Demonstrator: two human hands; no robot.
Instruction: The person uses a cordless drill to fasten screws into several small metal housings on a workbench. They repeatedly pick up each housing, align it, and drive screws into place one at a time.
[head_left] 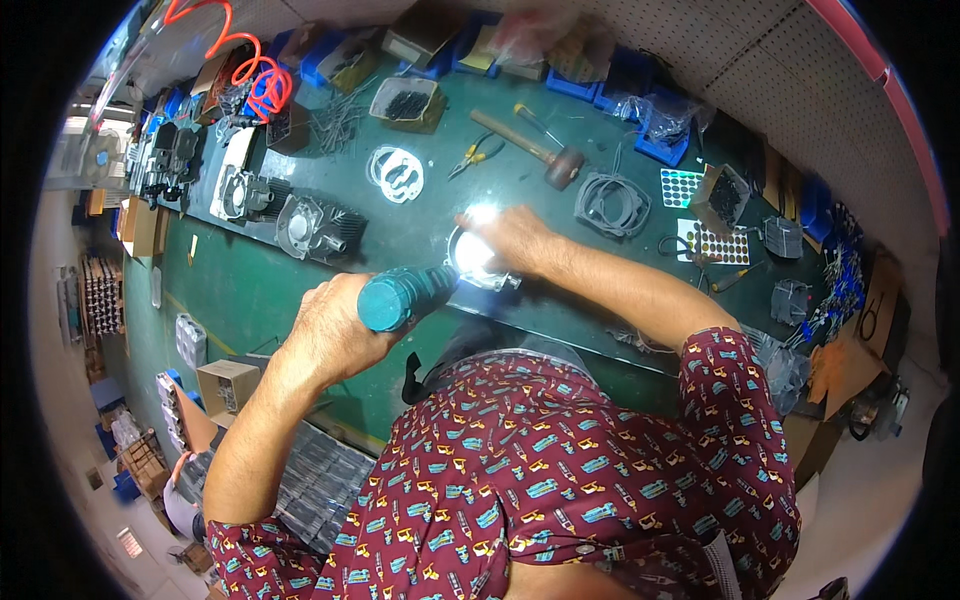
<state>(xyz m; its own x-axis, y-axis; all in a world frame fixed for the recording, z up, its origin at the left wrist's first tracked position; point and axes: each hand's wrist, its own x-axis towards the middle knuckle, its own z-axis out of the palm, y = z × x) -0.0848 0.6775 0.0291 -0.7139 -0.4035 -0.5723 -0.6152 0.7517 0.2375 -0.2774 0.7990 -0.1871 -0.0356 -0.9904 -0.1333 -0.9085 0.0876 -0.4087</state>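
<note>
My left hand [335,325] is wrapped round a teal cordless drill [400,298], seen from its rear end. The drill's nose points toward a round metal housing [492,280] at the bench's near edge. Bright white light glares over this part and hides its middle and the drill's tip. On the housing's far side, my right hand [515,240] grips its rim with fingers bent; the fingertips are partly washed out. Left of it on the bench stand similar finned metal housings [308,228]. White ring gaskets [397,175] lie beyond.
A mallet [563,165], yellow-handled pliers [470,158] and coiled grey rings [612,204] lie on the green bench. Small-parts boxes [407,104] and blue bins line the back. An orange coiled hose [262,75] hangs at upper left. Another person [183,505] shows at lower left.
</note>
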